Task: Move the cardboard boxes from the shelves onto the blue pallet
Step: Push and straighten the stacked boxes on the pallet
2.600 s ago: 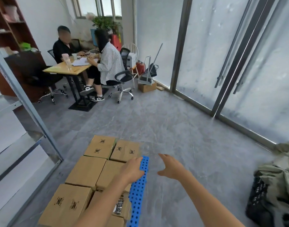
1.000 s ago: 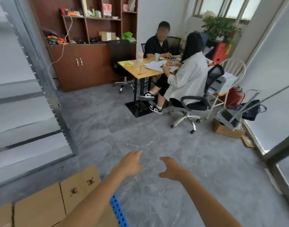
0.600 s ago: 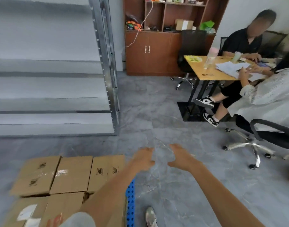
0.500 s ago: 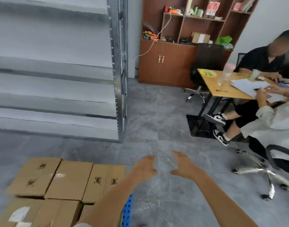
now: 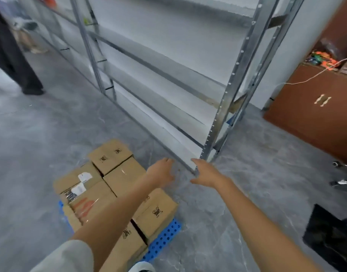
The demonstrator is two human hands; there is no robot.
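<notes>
**While both hands (image 5: 161, 174) hang loose, cardboard boxes (image 5: 113, 177) sit stacked on the blue pallet (image 5: 162, 238)**

As the head camera looks down across two outstretched bare forearms, the left hand reaches toward the middle of the frame with its fingers relaxed and slightly spread, grasping nothing. The right hand (image 5: 206, 173) is just beside it, apart from it, with fingers straight and thumb held away, also released and holding nothing. Both hands hover over the grey floor (image 5: 31, 144), in front of the bottom corner of the metal shelves (image 5: 168, 79).

The boxes fill the lower left of the frame, packed tightly side by side on the pallet, whose dotted blue edge shows at their lower right and lower left. Several carry dark printed marks; one at the left bears white labels. The left forearm crosses above the stack, and a pale sleeve (image 5: 66, 258) shows at the bottom edge.

The shelves run from the upper left to the centre right, with pale boards on grey rails and a perforated upright post (image 5: 221, 114) near the right hand. A brown cabinet (image 5: 314, 107) stands at the right, with a white cord (image 5: 314, 75) trailing over it. A black bag (image 5: 333, 238) lies at the lower right. Dark trouser legs (image 5: 9, 55) of another person stand in the upper left.
</notes>
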